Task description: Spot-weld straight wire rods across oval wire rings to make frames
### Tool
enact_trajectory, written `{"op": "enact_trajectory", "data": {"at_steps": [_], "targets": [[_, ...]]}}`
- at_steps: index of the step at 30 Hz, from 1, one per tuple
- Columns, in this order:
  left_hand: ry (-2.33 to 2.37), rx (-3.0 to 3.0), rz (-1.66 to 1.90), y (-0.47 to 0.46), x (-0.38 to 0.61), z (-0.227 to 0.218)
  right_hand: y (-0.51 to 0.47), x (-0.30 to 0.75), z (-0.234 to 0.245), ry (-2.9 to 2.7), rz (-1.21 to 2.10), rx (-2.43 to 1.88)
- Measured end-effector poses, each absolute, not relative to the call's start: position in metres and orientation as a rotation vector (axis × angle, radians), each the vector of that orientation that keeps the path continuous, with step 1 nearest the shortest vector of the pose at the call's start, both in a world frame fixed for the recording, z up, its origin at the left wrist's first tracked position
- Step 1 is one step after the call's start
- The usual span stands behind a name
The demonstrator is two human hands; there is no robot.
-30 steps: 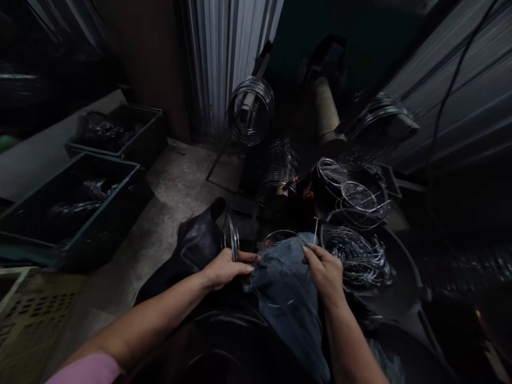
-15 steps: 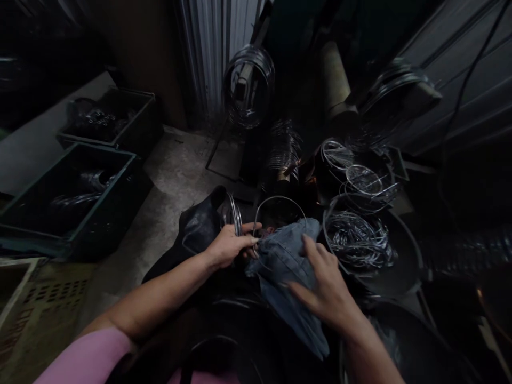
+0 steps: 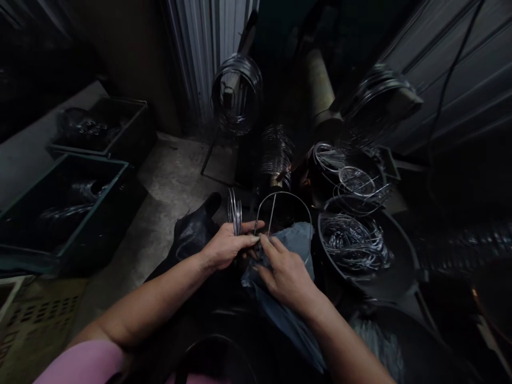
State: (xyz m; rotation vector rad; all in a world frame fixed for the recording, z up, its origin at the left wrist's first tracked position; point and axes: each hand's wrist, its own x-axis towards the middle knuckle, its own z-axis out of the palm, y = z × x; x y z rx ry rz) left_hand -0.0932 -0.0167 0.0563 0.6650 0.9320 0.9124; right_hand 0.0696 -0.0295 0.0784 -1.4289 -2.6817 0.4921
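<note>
My left hand (image 3: pixel 228 245) is closed, with thumb and forefinger pinching a large thin wire ring (image 3: pixel 285 193) that stands upright. A bundle of similar wire rings (image 3: pixel 234 212) sits upright against the back of its fingers. My right hand (image 3: pixel 286 269) has come up to the left fingertips, its fingers drawn together. From its fingertips a thin straight wire (image 3: pixel 272 213) rises inside the ring; the gripped end is hidden. Under the right hand lies blue denim cloth (image 3: pixel 294 320). Dark shiny material (image 3: pixel 196 232) lies left of the left hand.
A wide basin (image 3: pixel 414 256) with tangled wire stands at right, beside another container of wire loops (image 3: pixel 356 180). Wire coils (image 3: pixel 237 96) hang on a bar ahead, near a wire-wound spool (image 3: pixel 276 152). Green crates (image 3: pixel 64 248) and a yellow crate (image 3: pixel 44 325) stand at left.
My right hand has moved left from over the denim to the left fingertips, and its spread fingers have closed. The thin straight wire now shows inside the ring. The view has shifted slightly.
</note>
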Motion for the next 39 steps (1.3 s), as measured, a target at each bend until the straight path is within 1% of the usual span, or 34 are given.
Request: {"op": "enact_trajectory", "data": {"at_steps": [7,11,14,19,34,39], "targets": [[0.843,0.624,0.899,-0.004,-0.082,0.056,-0.024,0.075,0.082,-2.634,0.442,-1.456],[0.847,0.587,0.920,0.001,-0.076,0.056,-0.026,0.080,0.078,-2.552,0.338,-1.476],[0.848,0.579,0.921,0.003,-0.074,0.056,-0.027,0.082,0.077,-2.597,0.289,-1.481],[0.838,0.589,0.917,0.005,-0.074,0.056,-0.024,0.085,0.081,-2.739,0.335,-1.490],[0.799,0.609,0.972,0.024,-0.071,0.053,0.002,0.082,0.092,-2.757,0.390,-1.574],[0.783,0.623,1.001,0.032,-0.071,0.054,0.011,0.080,0.097,-2.747,0.348,-1.567]]}}
